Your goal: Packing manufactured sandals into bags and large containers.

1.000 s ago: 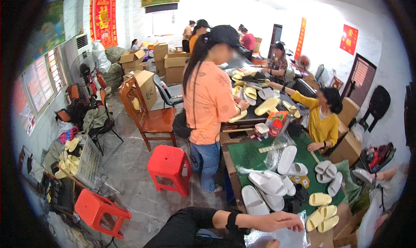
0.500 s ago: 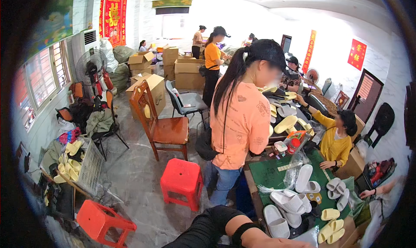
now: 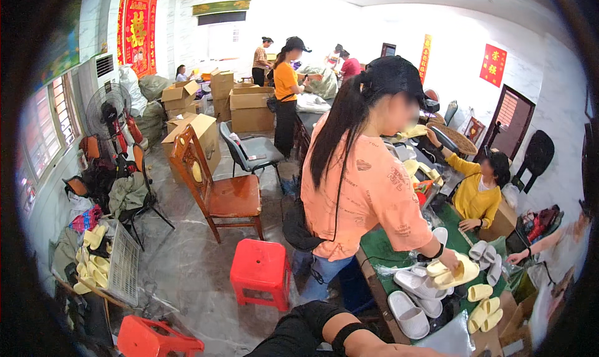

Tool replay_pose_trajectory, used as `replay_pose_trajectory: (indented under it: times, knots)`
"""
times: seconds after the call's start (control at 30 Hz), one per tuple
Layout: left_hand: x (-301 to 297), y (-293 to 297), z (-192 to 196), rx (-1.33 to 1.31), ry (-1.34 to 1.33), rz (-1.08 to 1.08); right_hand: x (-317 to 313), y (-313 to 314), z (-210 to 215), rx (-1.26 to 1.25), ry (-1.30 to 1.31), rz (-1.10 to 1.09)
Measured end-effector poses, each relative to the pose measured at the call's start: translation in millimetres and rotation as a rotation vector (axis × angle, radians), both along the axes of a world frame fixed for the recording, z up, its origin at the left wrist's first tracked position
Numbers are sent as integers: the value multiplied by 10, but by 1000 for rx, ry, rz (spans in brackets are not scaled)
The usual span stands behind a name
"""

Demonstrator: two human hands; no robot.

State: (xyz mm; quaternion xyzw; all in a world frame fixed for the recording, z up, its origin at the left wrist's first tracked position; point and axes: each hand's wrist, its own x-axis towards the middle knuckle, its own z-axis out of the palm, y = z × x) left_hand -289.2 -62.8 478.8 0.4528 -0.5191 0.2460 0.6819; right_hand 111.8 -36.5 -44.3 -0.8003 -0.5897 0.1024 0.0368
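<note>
My left arm, with a black sleeve and a black band, crosses the lower edge toward the right. My left hand (image 3: 390,349) is partly cut off there, and its fingers do not show. Beside it are a pale grey slide slipper (image 3: 409,314) and a clear plastic bag (image 3: 447,338). More white slippers (image 3: 421,284) and a few pale yellow slippers (image 3: 484,314) lie on the green tabletop (image 3: 380,269). Over them, a co-worker in a peach shirt (image 3: 355,188) holds pale yellow slippers (image 3: 463,271). My right hand is out of view.
A red plastic stool (image 3: 259,271) stands left of the table, and another red stool (image 3: 153,337) is at the lower left. Behind them are a wooden chair (image 3: 232,198) and cardboard boxes (image 3: 251,110). A person in yellow (image 3: 477,198) sits across the table.
The view has swung slightly right. The co-worker in peach has turned and stretched an arm over the green table, with pale yellow slippers now in hand. My arm has barely moved.
</note>
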Motion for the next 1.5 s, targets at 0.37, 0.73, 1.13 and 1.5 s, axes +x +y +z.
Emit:
replay_pose_trajectory:
  times: [0.37,0.73,1.13,1.5]
  knots:
    - [-29,-27,-22,5,155,-64,291,-372,-212,-108,37,-22]
    - [195,32,-94,132,-94,-32,775,-614,-513,-185,43,-34]
    - [109,5,-104,94,-45,-46,264,-893,-395,643,-652,169]
    - [-80,-48,-124,61,-16,69,-74,-729,334,136,84,-54]
